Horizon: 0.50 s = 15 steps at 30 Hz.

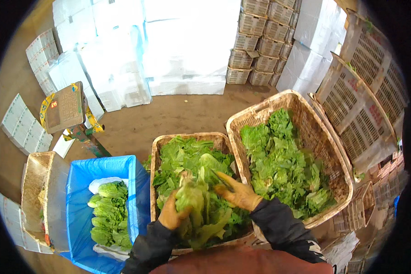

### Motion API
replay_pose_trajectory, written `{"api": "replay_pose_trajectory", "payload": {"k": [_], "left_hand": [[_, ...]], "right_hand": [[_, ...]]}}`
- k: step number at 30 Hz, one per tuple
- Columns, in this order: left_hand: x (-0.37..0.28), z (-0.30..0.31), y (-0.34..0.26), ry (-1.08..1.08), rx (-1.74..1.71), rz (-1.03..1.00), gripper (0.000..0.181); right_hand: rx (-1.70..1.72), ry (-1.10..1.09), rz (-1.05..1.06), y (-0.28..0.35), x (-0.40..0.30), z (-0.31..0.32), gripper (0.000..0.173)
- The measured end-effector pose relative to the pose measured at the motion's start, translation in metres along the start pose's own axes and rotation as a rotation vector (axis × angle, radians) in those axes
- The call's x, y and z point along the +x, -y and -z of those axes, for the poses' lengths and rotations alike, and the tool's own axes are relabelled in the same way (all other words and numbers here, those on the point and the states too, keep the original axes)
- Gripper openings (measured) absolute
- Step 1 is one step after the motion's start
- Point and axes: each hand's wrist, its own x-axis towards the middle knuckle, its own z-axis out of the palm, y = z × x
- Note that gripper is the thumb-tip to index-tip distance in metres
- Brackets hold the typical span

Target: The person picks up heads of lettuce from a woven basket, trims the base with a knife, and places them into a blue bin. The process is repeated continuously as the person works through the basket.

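Note:
My left hand [172, 211], in a yellowish glove, is closed around a head of leafy lettuce [190, 198] above the middle plastic crate [154, 144]. Just right of it, my right hand [238, 193], gloved alike, grips a small dark tool, apparently a knife [222, 180], by the lettuce's loose outer leaves. Green leaves fill much of the middle crate. More leaves [281, 164] lie in a tilted crate [289, 94] on the right. At the left, a blue-lined container [132, 171] holds several lettuce heads [106, 212] laid in rows.
A scale [64, 106] with a lit display stands at the upper left, its post behind the blue-lined container. Beside that container is an upright-walled crate [48, 191]. White boxes [188, 51] and stacked crates [251, 41] line the back; large slatted crates [352, 109] lean at the right.

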Motion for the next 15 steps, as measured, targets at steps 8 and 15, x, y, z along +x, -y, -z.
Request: {"api": "replay_pose_trajectory", "payload": {"k": [8,15], "left_hand": [[0.014,-0.003,0.039,0.024,-1.52,0.375,0.048],[0.019,-0.021,0.043,-0.104,-1.45,0.653,0.031]], "right_hand": [[-0.14,-0.308,0.069,0.003,-0.028,-0.022,0.037],[0.528,-0.117,-0.062,-0.074,-0.031,-0.053,0.067]]}}
